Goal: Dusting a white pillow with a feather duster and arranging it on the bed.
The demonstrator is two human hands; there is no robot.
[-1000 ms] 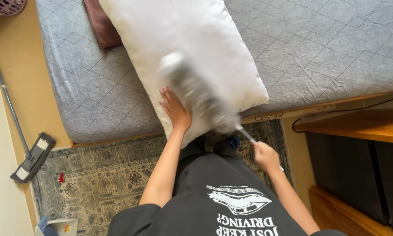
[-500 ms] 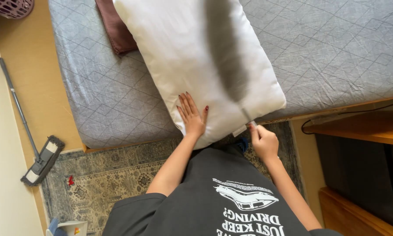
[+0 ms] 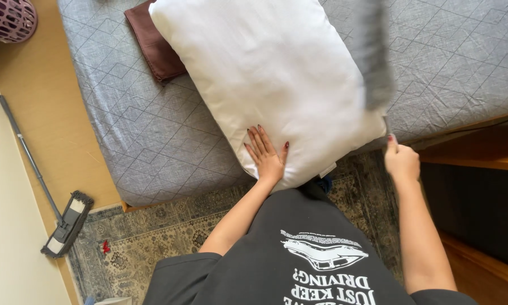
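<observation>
A large white pillow (image 3: pixel 271 79) lies on a grey quilted mattress (image 3: pixel 146 135), its near corner hanging over the edge. My left hand (image 3: pixel 267 155) rests flat on that near corner, fingers spread. My right hand (image 3: pixel 401 162) is closed around the thin handle of a grey duster (image 3: pixel 375 53), whose blurred fluffy head stands over the pillow's right side and the mattress.
A folded brown cloth (image 3: pixel 152 42) pokes out from under the pillow's far left. A flat mop (image 3: pixel 50 209) lies on the floor at left, a pink basket (image 3: pixel 8 20) at top left. A patterned rug (image 3: pixel 152 237) lies underfoot; wooden furniture (image 3: pixel 480 155) stands at right.
The duster has swung from the pillow's near middle across to its right side. My right hand moved right with it. My left hand stayed on the pillow's corner.
</observation>
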